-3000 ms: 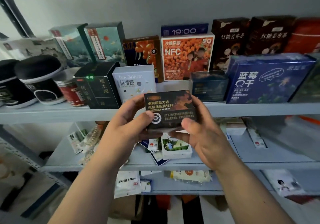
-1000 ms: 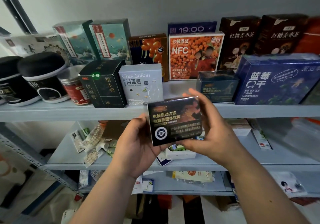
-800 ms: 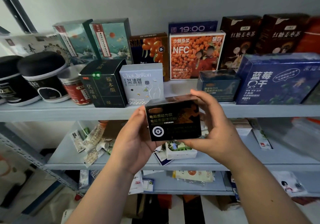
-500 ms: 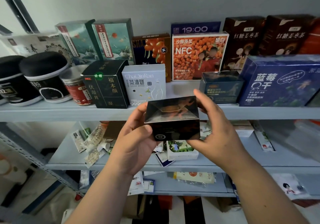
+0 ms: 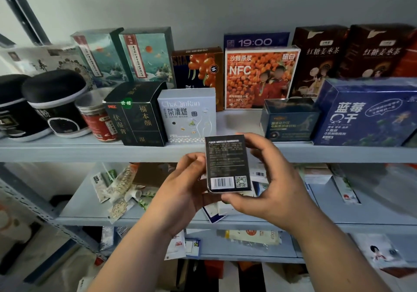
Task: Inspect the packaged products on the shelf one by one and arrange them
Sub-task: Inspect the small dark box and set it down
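A small black box (image 5: 228,163) is held in front of the top shelf (image 5: 67,150), turned so a narrow face with fine print, a barcode and a QR code points at me. My left hand (image 5: 185,190) grips its left side and cups it from below. My right hand (image 5: 268,179) grips its right side, thumb under the bottom edge. Behind it on the top shelf there is a gap between a pale grey box (image 5: 187,115) and a dark teal box (image 5: 290,120).
The top shelf carries black jars (image 5: 54,102), a red tin (image 5: 97,120), a black-green box (image 5: 137,113), tall printed boxes at the back and a big blue box (image 5: 365,113) on the right. The lower shelves (image 5: 338,210) hold loose sachets and small packs.
Both hands have turned the black box: first its front label faced me, then it tipped over, and now the narrow barcode side faces me. It also sits a little higher and nearer the shelf.
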### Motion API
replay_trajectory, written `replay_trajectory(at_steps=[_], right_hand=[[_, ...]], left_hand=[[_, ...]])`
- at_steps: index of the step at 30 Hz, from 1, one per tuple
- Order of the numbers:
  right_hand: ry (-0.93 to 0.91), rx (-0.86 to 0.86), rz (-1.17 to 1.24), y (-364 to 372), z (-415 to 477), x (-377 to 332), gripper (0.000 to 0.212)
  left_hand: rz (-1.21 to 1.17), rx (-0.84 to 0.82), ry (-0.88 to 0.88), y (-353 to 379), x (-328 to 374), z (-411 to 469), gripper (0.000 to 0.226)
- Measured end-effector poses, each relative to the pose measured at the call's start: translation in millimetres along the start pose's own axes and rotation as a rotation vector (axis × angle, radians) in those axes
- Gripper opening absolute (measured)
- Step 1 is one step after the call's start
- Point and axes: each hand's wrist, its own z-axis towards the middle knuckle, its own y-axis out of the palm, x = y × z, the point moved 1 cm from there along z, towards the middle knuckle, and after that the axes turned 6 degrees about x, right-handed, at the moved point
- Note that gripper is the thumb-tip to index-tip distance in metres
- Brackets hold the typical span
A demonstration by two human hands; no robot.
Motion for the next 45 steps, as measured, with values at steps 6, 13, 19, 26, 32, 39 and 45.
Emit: replay_trajectory(at_steps=[6,13,19,26,32,39,45], right_hand=[[0.031,-0.023,-0.090,3,8,5,0.094],[0.133,-0.071,0.016,-2,10,12,0.095],[0.107,-0.039,0.069,-4,13,11,0.065],[0.021,-0.018,-0.029,-7,17,11,0.059],[-0.015,-0.128,-0.230,-16,23,4,0.063],[-0.005,-0.145,-0.297,-21,24,-7,0.068],[-0.061,-0.061,-0.445,-23,27,-2,0.068]], left_hand=[[-0.103,-0.123,-0.041,5,4,-2,0.083],[-0.302,-0.191,-0.179,10,1,1,0.061],[-0.336,-0.176,-0.187,12,4,3,0.054],[-0.239,-0.021,-0.139,12,2,6,0.057],[-0.147,0.077,0.080,8,4,8,0.056],[-0.012,0.058,0.220,13,6,2,0.029],[0.900,0.099,0.951,2,31,-2,0.033]])
